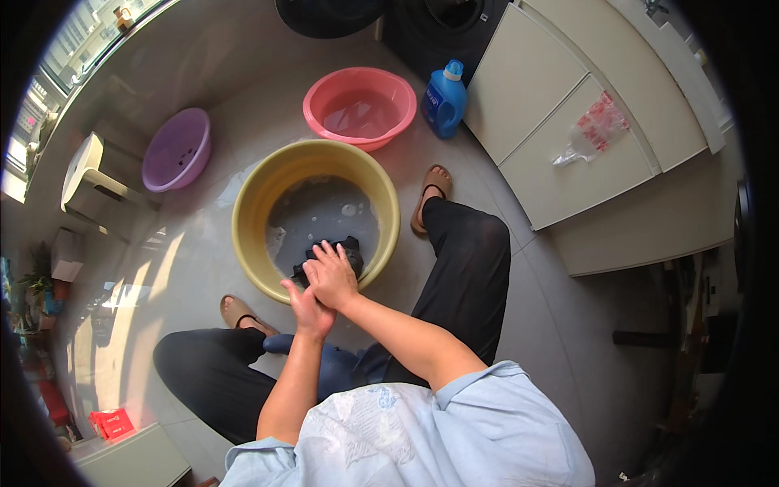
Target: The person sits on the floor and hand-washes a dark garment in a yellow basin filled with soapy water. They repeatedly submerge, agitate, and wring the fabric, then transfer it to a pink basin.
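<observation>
A yellow plastic basin (pixel 243 243) with greyish, sudsy water (pixel 316 207) stands on the floor between my knees. At its near rim, my right hand (pixel 331 274) lies over a bunched, wet black cloth (pixel 353 249), its fingers bent onto the fabric. Under and beside it is my left hand (pixel 311 313), thumb raised. My left fingers are hidden behind the right hand, so their grip on the cloth is not visible. Part of the cloth is covered by both hands.
Beyond stands a pink basin (pixel 313 109) of water, beside a blue detergent bottle (pixel 447 100). A purple basin (pixel 195 131) and a pale stool (pixel 91 170) are left. Cabinet drawers (pixel 535 122) with a hanging plastic bag (pixel 593 131) are right. I sit on something blue (pixel 335 365).
</observation>
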The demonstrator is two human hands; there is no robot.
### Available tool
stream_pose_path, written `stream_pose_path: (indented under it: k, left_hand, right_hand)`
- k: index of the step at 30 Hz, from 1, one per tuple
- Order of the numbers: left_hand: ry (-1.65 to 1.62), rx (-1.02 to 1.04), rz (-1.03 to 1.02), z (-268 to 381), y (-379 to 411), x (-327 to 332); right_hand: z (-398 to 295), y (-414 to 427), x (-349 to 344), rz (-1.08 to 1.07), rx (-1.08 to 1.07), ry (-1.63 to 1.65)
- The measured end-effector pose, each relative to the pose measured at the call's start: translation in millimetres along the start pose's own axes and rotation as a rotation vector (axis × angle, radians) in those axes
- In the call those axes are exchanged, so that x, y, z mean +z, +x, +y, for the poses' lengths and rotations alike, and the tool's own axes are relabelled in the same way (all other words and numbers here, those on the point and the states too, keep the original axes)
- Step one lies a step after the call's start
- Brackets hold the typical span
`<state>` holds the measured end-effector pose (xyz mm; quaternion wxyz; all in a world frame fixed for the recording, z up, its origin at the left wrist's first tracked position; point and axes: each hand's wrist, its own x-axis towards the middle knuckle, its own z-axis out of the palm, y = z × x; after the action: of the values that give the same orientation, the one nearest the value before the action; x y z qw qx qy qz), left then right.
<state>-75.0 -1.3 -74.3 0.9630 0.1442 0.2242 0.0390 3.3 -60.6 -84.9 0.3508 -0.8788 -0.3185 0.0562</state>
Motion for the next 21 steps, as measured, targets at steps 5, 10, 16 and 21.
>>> stream_pose_path:
  k: [5, 10, 16, 21]
  left_hand:
    - [0.035, 0.116, 0.035, 1, 3, 6]
    - [0.064, -0.046, -0.104, -5, 4, 1]
    - [0.048, 0.034, 0.009, -3, -2, 20]
    - [0.078, 0.009, -0.015, -5, 5, 10]
  right_hand:
    - [-6, -3, -4, -0.024, -0.226, 0.132]
    - [19, 5, 7, 0.051, 0.170, 0.086]
    - [11, 2, 0, 0.042, -0.143, 0.064]
    - [23, 16, 2, 0.010, 0.303, 0.255]
